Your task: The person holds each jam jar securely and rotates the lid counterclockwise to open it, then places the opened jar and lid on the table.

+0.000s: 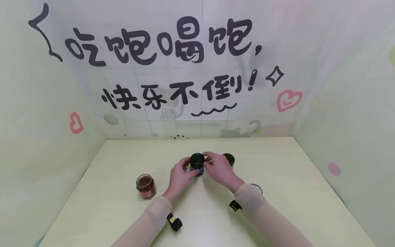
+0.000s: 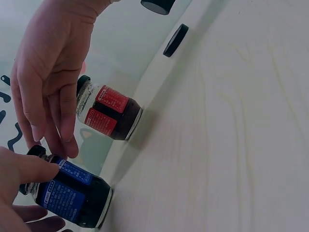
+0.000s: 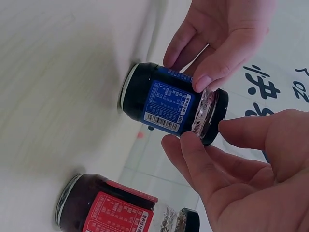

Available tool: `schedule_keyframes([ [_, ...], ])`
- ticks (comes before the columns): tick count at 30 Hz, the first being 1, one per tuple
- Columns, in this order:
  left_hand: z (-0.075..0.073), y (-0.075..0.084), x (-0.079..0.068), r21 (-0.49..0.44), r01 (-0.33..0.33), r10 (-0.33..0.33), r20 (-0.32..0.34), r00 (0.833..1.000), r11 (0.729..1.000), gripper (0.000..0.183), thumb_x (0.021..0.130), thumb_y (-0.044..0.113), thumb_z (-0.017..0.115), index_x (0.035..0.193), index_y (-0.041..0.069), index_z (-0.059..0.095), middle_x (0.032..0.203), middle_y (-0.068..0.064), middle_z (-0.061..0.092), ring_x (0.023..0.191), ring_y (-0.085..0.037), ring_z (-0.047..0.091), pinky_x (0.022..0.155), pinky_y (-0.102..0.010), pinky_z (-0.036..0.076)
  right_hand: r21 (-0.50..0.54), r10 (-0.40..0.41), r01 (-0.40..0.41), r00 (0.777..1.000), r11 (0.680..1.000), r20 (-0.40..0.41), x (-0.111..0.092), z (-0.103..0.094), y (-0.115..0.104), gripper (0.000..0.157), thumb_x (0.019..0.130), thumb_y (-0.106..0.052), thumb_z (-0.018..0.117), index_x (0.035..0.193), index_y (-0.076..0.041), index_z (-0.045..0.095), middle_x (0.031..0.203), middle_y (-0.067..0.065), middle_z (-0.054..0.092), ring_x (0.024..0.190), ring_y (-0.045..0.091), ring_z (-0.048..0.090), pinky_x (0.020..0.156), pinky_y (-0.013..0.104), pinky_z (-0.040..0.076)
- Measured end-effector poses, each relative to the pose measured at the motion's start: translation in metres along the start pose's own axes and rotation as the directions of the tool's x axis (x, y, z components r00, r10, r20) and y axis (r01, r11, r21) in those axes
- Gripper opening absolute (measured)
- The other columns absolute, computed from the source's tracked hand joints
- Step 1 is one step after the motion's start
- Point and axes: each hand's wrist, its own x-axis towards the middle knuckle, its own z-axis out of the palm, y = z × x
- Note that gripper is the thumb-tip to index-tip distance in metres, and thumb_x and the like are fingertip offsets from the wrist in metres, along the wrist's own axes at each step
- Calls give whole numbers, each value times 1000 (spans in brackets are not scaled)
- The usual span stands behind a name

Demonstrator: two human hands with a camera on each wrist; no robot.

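Note:
A dark glass jar with a blue label (image 1: 197,170) stands upright on the table, a black lid (image 1: 197,159) on top. My left hand (image 1: 180,177) holds it from the left, with the thumb across the front of the label (image 3: 169,106) and fingers behind. On the other side my right hand (image 1: 220,170) has loosely bent, spread fingers at the lid's edge. Its thumb and fingertips (image 3: 193,145) sit right by the lid and neck in the right wrist view. Just behind the right hand is a red-labelled jar with a dark lid (image 1: 229,158).
An uncovered jar with reddish-brown contents (image 1: 146,187) stands to the left of my left hand. A loose black lid (image 2: 176,40) rests on the table near my right forearm. Printed cloth walls (image 1: 197,127) enclose the table's back and sides.

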Motion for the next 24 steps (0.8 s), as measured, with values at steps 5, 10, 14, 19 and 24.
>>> schedule_keyframes([
  [5,0,-2,1,-13,-3,4,15,1000,1000,52,80,13,85,127,4,66,124,-11,68,115,-28,63,99,-41,50,21,33,-33,999,999,-9,0,3,0,39,95,-10,68,134,-7,62,104,8,73,95,20,70,80,36,57],
  [10,-1,-5,1,-26,-10,11,32,999,1000,51,81,15,85,128,6,66,123,-9,69,114,-26,65,99,-38,50,39,37,-36,999,999,-17,0,4,-1,40,95,-9,68,134,-6,62,104,8,73,96,21,71,80,37,57],
  [14,-1,-8,2,-13,-19,19,44,999,1000,52,83,18,84,130,6,66,125,-10,68,115,-25,65,98,-38,51,49,29,-28,999,998,-19,0,4,0,40,94,-7,67,134,-6,62,103,7,73,95,20,71,80,37,57],
  [19,0,-12,2,-17,-37,38,45,998,999,51,84,17,84,131,7,66,125,-11,68,115,-23,65,96,-38,52,69,20,-19,1000,997,-14,-1,4,2,42,93,-6,67,134,-6,62,103,7,73,95,19,71,80,35,57],
  [24,2,-13,0,-1,-73,73,25,997,997,48,84,16,84,128,6,68,119,-8,71,104,-20,66,90,-38,53,112,26,-25,1000,993,-6,-3,3,3,43,92,-4,67,135,-5,62,105,8,73,96,20,71,78,34,57],
])
